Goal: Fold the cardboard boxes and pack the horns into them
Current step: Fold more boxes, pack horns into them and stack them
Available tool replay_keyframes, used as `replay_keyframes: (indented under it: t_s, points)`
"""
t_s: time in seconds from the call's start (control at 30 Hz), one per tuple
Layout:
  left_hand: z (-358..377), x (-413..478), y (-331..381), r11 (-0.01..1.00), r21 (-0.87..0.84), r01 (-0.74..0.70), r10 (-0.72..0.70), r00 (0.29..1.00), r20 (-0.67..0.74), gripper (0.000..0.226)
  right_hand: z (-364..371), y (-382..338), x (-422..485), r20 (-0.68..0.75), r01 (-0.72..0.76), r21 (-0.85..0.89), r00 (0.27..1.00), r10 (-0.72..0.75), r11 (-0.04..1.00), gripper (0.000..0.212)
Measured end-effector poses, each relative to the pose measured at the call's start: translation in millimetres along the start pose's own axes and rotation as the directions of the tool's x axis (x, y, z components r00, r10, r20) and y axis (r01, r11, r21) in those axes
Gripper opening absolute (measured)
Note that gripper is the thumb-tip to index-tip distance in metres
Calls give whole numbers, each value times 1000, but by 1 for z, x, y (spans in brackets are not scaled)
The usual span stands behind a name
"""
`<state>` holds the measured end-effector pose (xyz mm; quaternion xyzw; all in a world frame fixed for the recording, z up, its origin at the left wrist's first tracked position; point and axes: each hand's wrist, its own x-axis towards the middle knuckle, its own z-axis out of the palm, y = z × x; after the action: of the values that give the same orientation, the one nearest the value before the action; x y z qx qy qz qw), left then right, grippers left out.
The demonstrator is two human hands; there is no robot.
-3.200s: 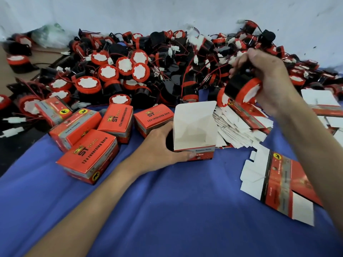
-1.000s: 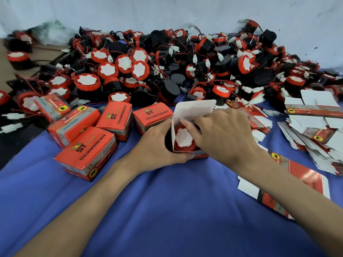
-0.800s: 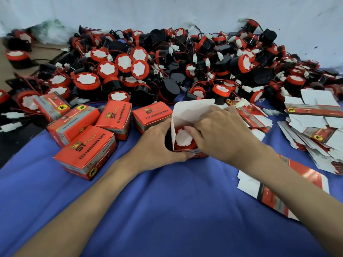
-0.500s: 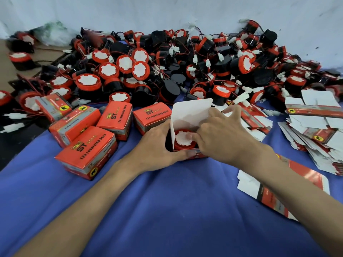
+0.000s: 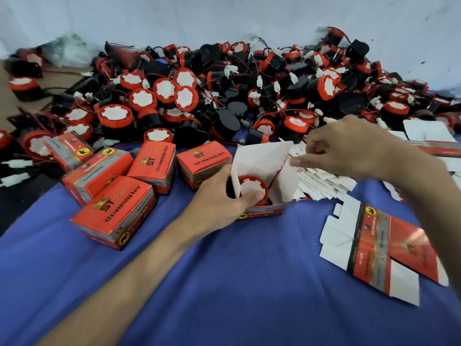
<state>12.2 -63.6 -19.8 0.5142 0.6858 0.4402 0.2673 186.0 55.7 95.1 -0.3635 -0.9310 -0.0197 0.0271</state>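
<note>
An open box [image 5: 264, 171] is gripped at its left side by the left hand [image 5: 219, 198], thumb pressed on the horn [image 5: 252, 187] seated inside. The right hand [image 5: 349, 148] is held just right of the box, fingers loosely spread, touching the white side flap [image 5: 287, 178]. Closed boxes [image 5: 117, 211] lie left on the blue cloth [image 5: 224, 283].

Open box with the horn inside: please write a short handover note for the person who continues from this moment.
Left hand: grips the open red cardboard box on the blue cloth, thumb on the round red-and-white horn inside it.
Right hand: above the box's right side, fingers at the raised white flap; a firm grip cannot be told.
Done: horn is in the box; five closed red boxes lie to the left.
Left: close this box's flaps, then fold the flat box blanks on the right and pack the loose horns piled behind.
</note>
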Motion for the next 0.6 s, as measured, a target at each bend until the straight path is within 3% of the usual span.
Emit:
replay_keyframes:
  t_s: [0.1, 0.23, 0.3, 0.4, 0.5, 0.6]
  points:
    - [1, 0, 1, 999, -46, 15, -15, 1000, 12, 43, -10, -3, -8, -92, 150, 105, 986, -140, 983, 34]
    - [2, -2, 6, 998, -54, 23, -23, 1000, 2, 37, -12, -24, -21, -99, 354, 74, 933, -346, 933, 34]
    - [3, -3, 8, 999, -42, 22, -22, 1000, -4, 39, -10, -31, -22, -130, 347, 34, 931, -340, 937, 39]
    - [2, -2, 9, 999, -35, 37, -37, 999, -4, 46, -13, -24, -18, -202, 220, 15, 956, -212, 975, 34]
    - [1, -3, 9, 998, -21, 54, -54, 999, 1, 50, -16, -9, -17, -219, 98, 90, 973, -76, 991, 21]
    - [2, -3, 8, 998, -16, 53, -53, 999, 3, 50, -17, -10, -20, -237, 108, 152, 969, -70, 982, 24]
